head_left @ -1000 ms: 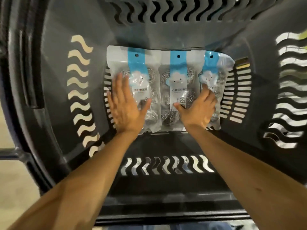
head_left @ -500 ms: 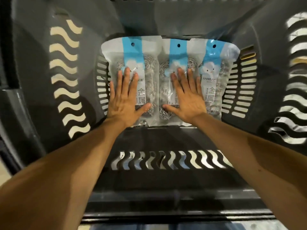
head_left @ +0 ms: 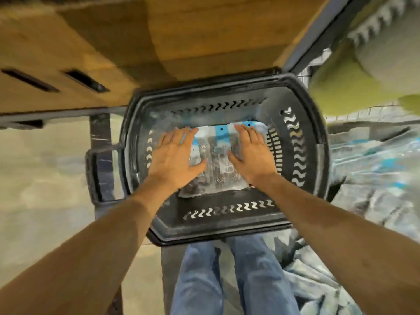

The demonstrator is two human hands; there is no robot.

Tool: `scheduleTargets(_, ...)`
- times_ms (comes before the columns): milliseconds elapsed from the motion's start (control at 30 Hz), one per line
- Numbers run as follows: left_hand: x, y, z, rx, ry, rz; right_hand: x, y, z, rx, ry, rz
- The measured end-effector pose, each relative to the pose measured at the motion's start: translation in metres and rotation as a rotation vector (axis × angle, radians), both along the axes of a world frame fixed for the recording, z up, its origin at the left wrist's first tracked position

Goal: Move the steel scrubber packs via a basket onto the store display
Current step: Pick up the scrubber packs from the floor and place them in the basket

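Observation:
A dark plastic basket [head_left: 318, 160] with wavy slots stands on the floor in front of me. Steel scrubber packs [head_left: 216, 164] with blue header strips lie flat side by side on its bottom. My left hand [head_left: 175, 158] rests palm down with fingers spread over the left pack. My right hand [head_left: 250, 153] lies flat in the same way over the right pack. Neither hand grips anything. The middle pack shows between the hands. The frame is motion blurred.
A wooden display unit [head_left: 159, 42] with dark slots stands just beyond the basket. A pile of more blue and silver packs [head_left: 375, 178] lies at the right. The basket's handle [head_left: 95, 176] sticks out to the left. My jeans-clad legs [head_left: 227, 280] are below the basket.
The view has pulled back and up, so the whole basket rim, the floor and the wooden unit now show. Both hands stay flat on the packs, with the right hand shifted to the right pack.

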State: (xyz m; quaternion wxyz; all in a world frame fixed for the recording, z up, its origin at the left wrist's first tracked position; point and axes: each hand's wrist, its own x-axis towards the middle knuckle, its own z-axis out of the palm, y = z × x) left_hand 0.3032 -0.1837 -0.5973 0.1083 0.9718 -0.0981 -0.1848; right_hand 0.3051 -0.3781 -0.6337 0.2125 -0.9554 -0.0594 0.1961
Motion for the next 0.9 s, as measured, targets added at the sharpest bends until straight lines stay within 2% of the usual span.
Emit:
scheduleTargets(133, 0.030, -0.015, 0.103, -0.087, -0.041, -0.091, 0.005, -0.005, 0.093, 0.031, -0.101, -0.125)
scheduleTargets(267, 0.044, -0.038, 0.192, -0.119, -0.228, -0.236, -0.004, -0.025, 0.182, -0.034, -0.088, -0.246)
scheduleTargets(433, 0.045, -0.098, 0.274, -0.155, -0.252, -0.470, -0.043, -0.080, 0.274, -0.066, -0.138, -0.449)
scheduleTargets(700, 0.016, -0.235, 0.368, -0.223, -0.302, -0.870, -0.134, -0.172, 0.381, -0.128, -0.193, -0.911)
scheduleTargets(900, -0.039, -0.326, 0.397, -0.252, -0.315, -1.103, -0.219, -0.219, 0.407, -0.128, -0.191, -1.222)
